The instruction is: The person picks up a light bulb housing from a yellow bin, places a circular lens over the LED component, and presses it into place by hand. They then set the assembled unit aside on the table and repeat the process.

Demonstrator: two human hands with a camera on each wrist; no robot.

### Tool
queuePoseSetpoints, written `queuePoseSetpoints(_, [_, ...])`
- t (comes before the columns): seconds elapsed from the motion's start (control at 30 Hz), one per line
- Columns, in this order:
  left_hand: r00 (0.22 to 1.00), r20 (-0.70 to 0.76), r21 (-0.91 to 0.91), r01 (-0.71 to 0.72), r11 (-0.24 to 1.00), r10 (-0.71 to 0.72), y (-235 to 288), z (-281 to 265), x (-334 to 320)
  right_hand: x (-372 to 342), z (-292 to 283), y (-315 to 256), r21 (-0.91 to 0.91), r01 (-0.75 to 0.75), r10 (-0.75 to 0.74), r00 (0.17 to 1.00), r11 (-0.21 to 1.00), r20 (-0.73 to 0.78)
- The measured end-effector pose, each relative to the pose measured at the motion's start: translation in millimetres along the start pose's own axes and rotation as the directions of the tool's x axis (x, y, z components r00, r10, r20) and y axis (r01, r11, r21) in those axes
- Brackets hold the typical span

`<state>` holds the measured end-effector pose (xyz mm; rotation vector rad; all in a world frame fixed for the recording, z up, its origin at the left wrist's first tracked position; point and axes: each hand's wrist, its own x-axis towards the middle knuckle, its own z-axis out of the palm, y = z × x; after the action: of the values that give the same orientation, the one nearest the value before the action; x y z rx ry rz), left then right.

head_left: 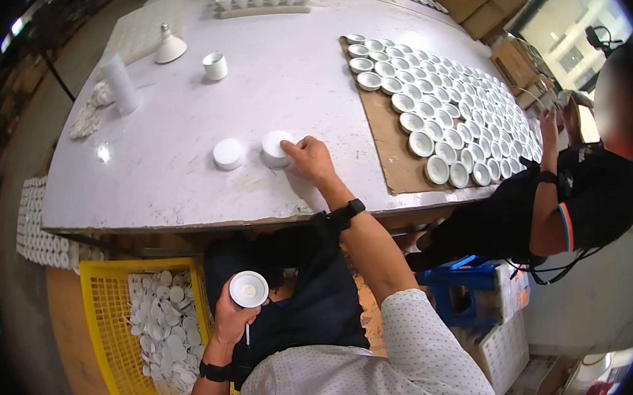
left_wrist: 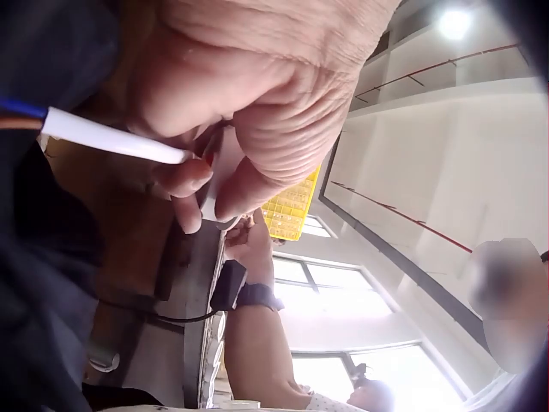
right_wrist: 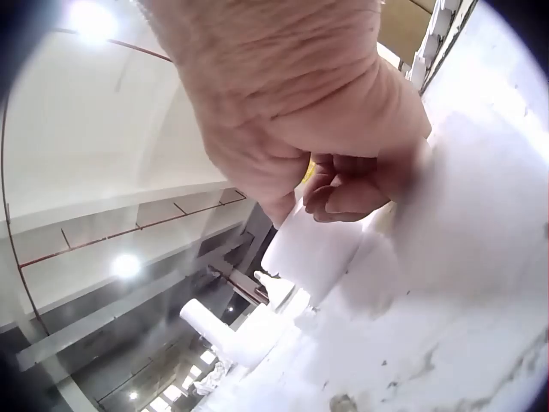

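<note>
My left hand [head_left: 232,319] is low over the lap, its fingers curled round a white cup-shaped lamp housing [head_left: 248,291] that faces up. Beneath it hangs a white cable [left_wrist: 111,137] with blue and brown wire ends. Out over the table, my right hand [head_left: 308,159] grips the side of a short white cylinder [head_left: 276,147] by its rim. In the right wrist view the thumb and curled fingers are at the top of this cylinder [right_wrist: 313,249]. A second short white cylinder [head_left: 228,154] stands just left of it.
Rows of white cups [head_left: 444,118] cover a cardboard sheet at the right. A cone-shaped piece [head_left: 170,45], a white cup [head_left: 215,67] and a clear roll [head_left: 119,84] stand farther left. Below is a yellow basket [head_left: 100,306] of white discs. Another person [head_left: 596,184] sits at the right.
</note>
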<state>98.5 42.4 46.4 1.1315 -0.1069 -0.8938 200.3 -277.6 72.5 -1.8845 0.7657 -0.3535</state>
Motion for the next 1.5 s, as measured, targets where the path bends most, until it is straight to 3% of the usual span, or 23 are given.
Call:
queuePoseSetpoints(0.1, [1.0,0.02,0.005,0.006,1.0,-0.006,-1.4,1.3,3.2,-4.4,-2.3,-3.0,0.052,0.024,-0.023,1.0,0.998,-0.01])
queuePoseSetpoints(0.2, [1.0,0.009,0.001,0.003,1.0,-0.003,-3.5,4.4,4.7,-5.7,-6.4,-4.8,0.217,-0.031,0.024,0.999,0.976,0.036])
queuePoseSetpoints(0.27, [1.0,0.001,-0.004,0.01,1.0,-0.01,-9.0,1.9,6.0,-3.9,-8.4,-7.2,0.386,-0.161,0.128,0.986,0.908,0.11])
queuePoseSetpoints(0.4, [0.999,0.006,0.017,0.054,0.998,-0.054,-16.5,-2.0,4.5,-1.9,-8.8,11.7,0.478,-0.172,0.126,0.984,0.861,0.128])
queuePoseSetpoints(0.53, [1.0,0.025,0.053,0.003,0.999,-0.005,-12.7,0.6,5.6,-22.3,-25.2,4.5,0.519,-0.238,0.157,0.968,0.821,0.195])
queuePoseSetpoints(0.6, [1.0,0.018,0.068,-0.008,0.998,0.007,-10.2,1.8,7.9,-36.0,-26.7,6.9,0.679,-0.231,0.121,0.971,0.697,0.206])
queuePoseSetpoints(0.9, [0.995,0.028,0.16,-0.101,0.982,0.098,12.5,28.5,27.2,-78.5,-27.0,9.1,0.74,-0.269,0.152,0.963,0.617,0.223])
queuePoseSetpoints(0.97, [0.999,0.017,0.175,-0.033,0.984,0.03,18.2,28.2,32.7,-83.8,-26.2,13.9,0.726,-0.281,0.155,0.959,0.628,0.237])
queuePoseSetpoints(1.03, [0.993,0.001,0.323,-0.11,0.94,0.116,21.3,35.5,36.4,-97.0,-27.0,15.7,0.681,-0.207,0.083,0.974,0.703,0.21])
queuePoseSetpoints(1.07, [0.997,-0.017,0.249,-0.075,0.966,0.081,24.3,38.7,36.2,-107.1,-27.4,12.0,0.565,-0.185,0.109,0.98,0.804,0.166])
queuePoseSetpoints(1.1, [0.995,-0.01,0.22,-0.096,0.971,0.1,19.1,34.7,38.7,-119.7,-26.0,10.7,0.557,-0.206,0.115,0.974,0.805,0.194])
queuePoseSetpoints(1.13, [0.994,-0.006,0.178,-0.11,0.978,0.113,17.4,34.1,39.4,-135.6,-26.6,11.2,0.284,0.004,-0.044,0.99,0.959,0.132])
queuePoseSetpoints(1.17, [0.992,0.0,0.136,-0.128,0.982,0.129,16.0,33.9,40.8,-149.3,-26.9,12.2,-0.022,0.228,-0.224,0.967,0.973,0.12])
queuePoseSetpoints(1.2, [0.992,-0.017,0.132,-0.126,0.983,0.129,13.6,33.7,43.3,-160.2,-26.1,13.1,-0.07,0.477,-0.466,0.875,0.876,0.131])
queuePoseSetpoints(1.23, [0.985,0.016,0.051,-0.17,0.984,0.17,10.3,33.7,46.3,-162.1,-23.1,15.7,-0.129,0.716,-0.701,0.698,0.686,0.146])
queuePoseSetpoints(1.3, [0.976,0.042,-0.032,-0.214,0.976,0.215,10.4,33.0,44.7,-171.9,-16.6,18.3,-0.176,0.85,-0.819,0.526,0.497,0.229])
queuePoseSetpoints(1.37, [0.989,0.092,-0.077,-0.106,0.991,0.113,18.7,34.2,42.5,-182.4,-9.7,24.6,-0.207,0.862,-0.823,0.504,0.462,0.261])
queuePoseSetpoints(1.43, [0.982,0.079,-0.032,-0.17,0.985,0.172,16.5,36.1,44.8,-183.9,-5.5,22.6,-0.248,0.872,-0.828,0.483,0.423,0.284])
queuePoseSetpoints(1.5, [0.993,0.01,-0.045,-0.117,0.992,0.117,16.2,36.5,43.5,-187.5,-5.0,19.2,-0.263,0.87,-0.805,0.487,0.417,0.338])
